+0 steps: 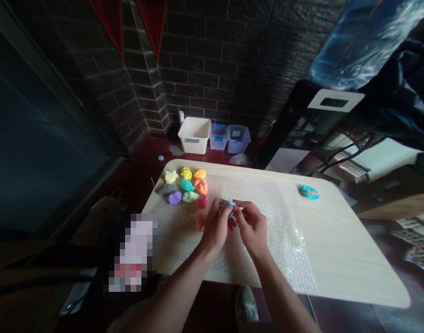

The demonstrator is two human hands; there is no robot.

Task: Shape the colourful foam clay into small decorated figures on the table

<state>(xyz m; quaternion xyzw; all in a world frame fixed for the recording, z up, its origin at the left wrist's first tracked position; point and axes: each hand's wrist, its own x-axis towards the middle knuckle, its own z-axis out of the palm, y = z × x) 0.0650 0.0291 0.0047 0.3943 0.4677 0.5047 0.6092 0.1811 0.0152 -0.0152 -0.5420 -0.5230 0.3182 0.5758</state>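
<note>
Over the middle of the table, my left hand (218,226) and my right hand (252,226) come together around a small light blue lump of modelling clay (229,203). Fingers of both hands are closed on it and cover much of its shape. Partly hidden behind my left hand lies an orange-brown lump (199,222). A dark red piece (231,224) shows between my hands, lower down; whether it touches them I cannot tell. Several coloured clay lumps sit in rows to the left, among them a crimson one (202,201), a purple one (175,198) and a teal one (186,185).
Bubble wrap (284,259) covers the middle of the pale wooden table (353,259). A round teal object (309,192) with a pinkish stripe lies at the right. Behind the table stand a cream bin (195,134) and two clear plastic boxes (237,138). A water dispenser (291,134) rises at the back right.
</note>
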